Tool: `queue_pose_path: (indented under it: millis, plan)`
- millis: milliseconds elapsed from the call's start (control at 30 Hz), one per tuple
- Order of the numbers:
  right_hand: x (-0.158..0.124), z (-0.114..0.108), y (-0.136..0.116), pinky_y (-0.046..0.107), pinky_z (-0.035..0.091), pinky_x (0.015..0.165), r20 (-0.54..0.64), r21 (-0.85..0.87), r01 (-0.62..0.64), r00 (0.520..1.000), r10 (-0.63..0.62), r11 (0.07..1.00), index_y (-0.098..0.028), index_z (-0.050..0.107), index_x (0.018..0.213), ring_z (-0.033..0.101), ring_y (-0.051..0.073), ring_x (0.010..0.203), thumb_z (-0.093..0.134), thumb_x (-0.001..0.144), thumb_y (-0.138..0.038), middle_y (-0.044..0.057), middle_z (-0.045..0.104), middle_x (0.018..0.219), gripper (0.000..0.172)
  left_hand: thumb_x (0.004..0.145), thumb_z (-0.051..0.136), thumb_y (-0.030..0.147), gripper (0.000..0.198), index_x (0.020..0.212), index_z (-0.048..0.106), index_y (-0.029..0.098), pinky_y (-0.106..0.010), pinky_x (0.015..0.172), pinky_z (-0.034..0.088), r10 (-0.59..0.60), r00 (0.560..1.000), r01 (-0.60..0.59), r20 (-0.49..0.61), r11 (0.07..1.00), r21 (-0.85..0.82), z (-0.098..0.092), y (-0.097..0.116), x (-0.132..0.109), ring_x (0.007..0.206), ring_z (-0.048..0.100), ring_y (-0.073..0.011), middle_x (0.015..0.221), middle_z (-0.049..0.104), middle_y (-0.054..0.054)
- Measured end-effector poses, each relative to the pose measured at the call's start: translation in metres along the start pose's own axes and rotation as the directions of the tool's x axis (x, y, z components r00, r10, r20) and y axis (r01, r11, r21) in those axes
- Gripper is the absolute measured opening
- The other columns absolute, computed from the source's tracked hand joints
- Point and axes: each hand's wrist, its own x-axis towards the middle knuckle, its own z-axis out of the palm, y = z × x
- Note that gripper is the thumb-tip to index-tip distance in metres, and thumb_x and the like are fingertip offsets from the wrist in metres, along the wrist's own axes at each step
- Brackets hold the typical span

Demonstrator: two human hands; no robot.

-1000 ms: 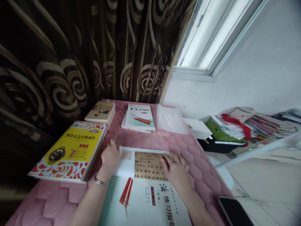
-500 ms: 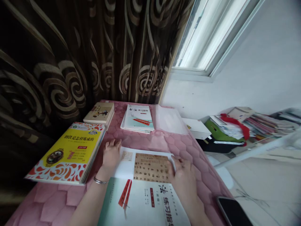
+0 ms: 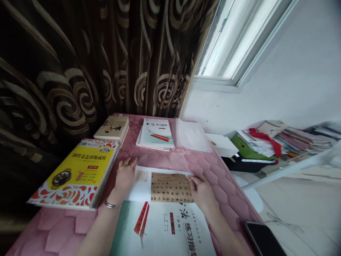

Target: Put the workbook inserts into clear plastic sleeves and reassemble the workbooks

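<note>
— Left hand (image 3: 125, 175)?
— Lies flat, open, on the left edge of the workbook (image 3: 165, 231).
— Right hand (image 3: 203, 193)?
— Rests open on the right edge.
— Workbook?
— Lies on the pink cover (image 3: 66, 227), beside the yellow book (image 3: 80, 170).

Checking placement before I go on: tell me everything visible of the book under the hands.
The book is thin and soft-covered: white, green along its left side, with red stripes and black characters. At its far end is a white part with a tan panel of small writing; whether that is a separate sheet is unclear. It lies flat on the pink quilted cloth, near end out of picture. The left hand rests flat at the far left corner, the right hand at the far right edge.
</note>
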Motion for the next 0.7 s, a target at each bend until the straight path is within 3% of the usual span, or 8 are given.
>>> queue_pose_path:
  millis: [233,400,700]
  plan:
    - [0.003,0.001,-0.001,0.035,0.052,0.088,-0.006,0.048,0.055,0.998,-0.055,0.997,-0.017,0.076,0.099,0.067,0.024,0.092,0.039,0.09,-0.026,0.013,0.07,0.104,0.039,0.096,0.039,0.026,0.04,0.122,0.067,0.014,-0.046,0.097,0.04,-0.016,1.0,0.016,-0.02,1.0,0.004,0.003,-0.002,-0.001,0.113,0.058,-0.0302,0.122,0.066,-0.019]
    - [0.013,0.007,0.004,0.032,0.053,0.083,0.09,0.025,0.02,0.996,-0.022,0.999,-0.022,0.077,0.092,0.069,0.022,0.087,0.042,0.087,-0.021,0.009,0.074,0.098,0.035,0.095,0.04,0.024,0.039,0.121,0.068,0.013,-0.047,0.097,0.041,-0.01,1.0,0.01,-0.026,1.0,-0.001,0.002,-0.001,-0.001,0.114,0.058,-0.0304,0.121,0.067,-0.02]
    - [0.02,0.008,0.0,0.031,0.053,0.088,0.126,-0.018,-0.046,0.991,0.048,0.999,-0.024,0.075,0.101,0.069,0.02,0.093,0.044,0.088,-0.023,0.005,0.073,0.106,0.034,0.094,0.04,0.022,0.038,0.115,0.071,0.013,-0.047,0.094,0.043,0.0,0.998,-0.001,-0.055,1.0,-0.01,0.0,-0.004,0.001,0.11,0.062,-0.0303,0.116,0.069,-0.021]
